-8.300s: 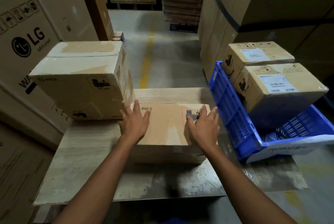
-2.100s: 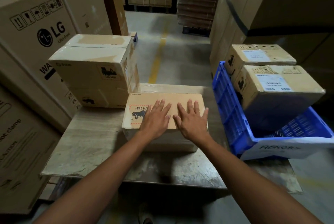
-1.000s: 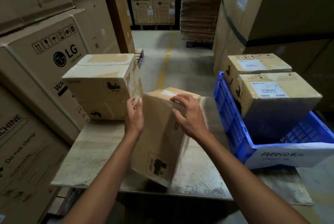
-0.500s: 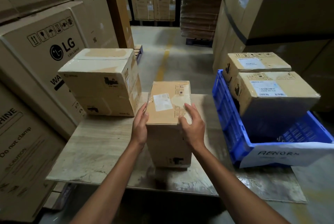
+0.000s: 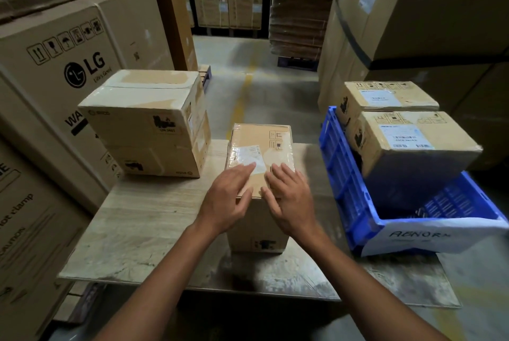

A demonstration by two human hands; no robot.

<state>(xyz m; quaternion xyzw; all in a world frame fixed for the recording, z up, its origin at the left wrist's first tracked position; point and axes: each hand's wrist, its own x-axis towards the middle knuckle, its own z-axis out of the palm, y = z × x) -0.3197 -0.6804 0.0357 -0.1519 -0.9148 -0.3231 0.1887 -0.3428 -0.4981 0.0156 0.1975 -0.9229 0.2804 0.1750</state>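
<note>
Cardboard box (image 5: 260,137) upright, fingers (image 5: 243,170) flat — on its top

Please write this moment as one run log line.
left hand: flat on box top | right hand: same | box: upright on table | blue crate: right of box

Blue crate (image 5: 340,172), stacked cartons (image 5: 143,123)

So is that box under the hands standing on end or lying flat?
Standing on end. The box rises tall from the table, small labelled face up, with the left hand and right hand flat on it.
</note>
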